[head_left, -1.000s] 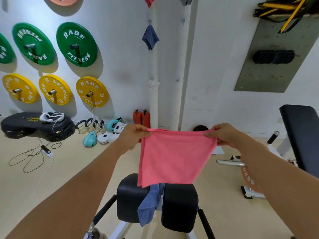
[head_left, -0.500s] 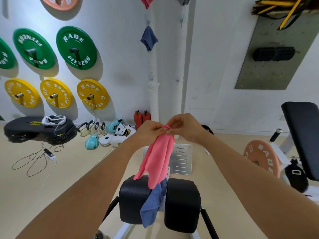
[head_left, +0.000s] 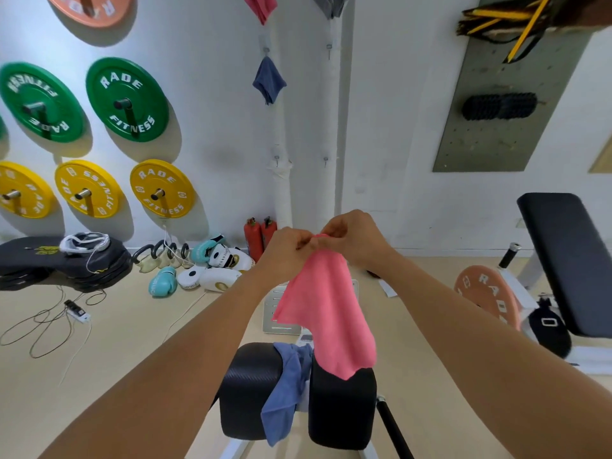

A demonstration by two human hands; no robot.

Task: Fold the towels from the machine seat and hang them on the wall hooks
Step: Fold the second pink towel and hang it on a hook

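Observation:
A pink towel (head_left: 328,309) hangs folded in half from both my hands, held in front of me above the machine seat. My left hand (head_left: 287,248) and my right hand (head_left: 356,236) pinch its top corners together, fingertips almost touching. A blue towel (head_left: 286,389) droops in the gap between the two black seat pads (head_left: 251,389). On the wall pipe, a blue towel (head_left: 269,80) hangs from a hook; a pink towel (head_left: 261,6) and a grey one (head_left: 331,5) hang higher up. Two bare hooks (head_left: 277,159) (head_left: 326,159) sit lower on the wall.
Green and yellow weight plates (head_left: 127,99) are mounted on the left wall. Boxing gloves (head_left: 212,266), cables and black mats (head_left: 63,263) lie on the floor at left. Two red extinguishers (head_left: 260,235) stand by the pipe. A black bench (head_left: 569,260) and an orange plate (head_left: 486,294) are at right.
One second ago the pink towel was stretched wide between my hands. My hands have come together, folding it in half, and it now hangs narrow.

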